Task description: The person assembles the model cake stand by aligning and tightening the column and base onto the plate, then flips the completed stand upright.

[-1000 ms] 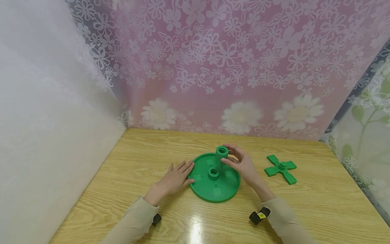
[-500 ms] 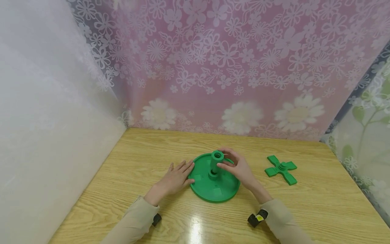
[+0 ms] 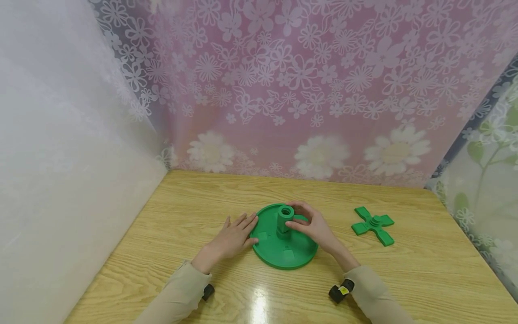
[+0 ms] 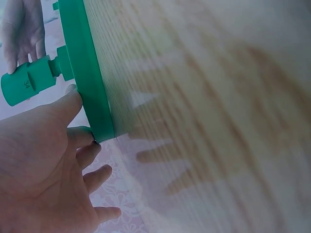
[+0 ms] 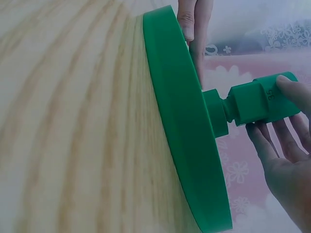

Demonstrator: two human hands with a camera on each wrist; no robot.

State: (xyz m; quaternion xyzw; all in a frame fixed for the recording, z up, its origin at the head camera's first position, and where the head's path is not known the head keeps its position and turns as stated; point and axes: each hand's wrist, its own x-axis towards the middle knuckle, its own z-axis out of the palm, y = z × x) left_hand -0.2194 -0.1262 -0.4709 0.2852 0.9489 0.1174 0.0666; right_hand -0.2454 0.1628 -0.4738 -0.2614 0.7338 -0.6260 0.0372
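A round green base plate (image 3: 279,258) with a raised rim lies on the table. My left hand (image 3: 230,238) rests against its left edge, fingers mostly straight; in the left wrist view the thumb and fingertips touch the rim. Between thumb and fingers my right hand (image 3: 317,227) pinches a green hollow post (image 3: 284,220), held nearly upright over the plate's central socket (image 5: 216,112). The right wrist view shows the post's narrow lower end at the socket's mouth, its wider body still above. How deep the end sits I cannot tell.
A green cross-shaped piece (image 3: 375,224) with a stub at its middle lies on the wooden table (image 3: 178,207) to the right. A flowered curtain (image 3: 259,112) hangs behind the table, and a pale sheet (image 3: 81,157) hangs at the left.
My right hand has brought the post left and down, from beside the socket to over it. My left hand and the plate have stayed in place.
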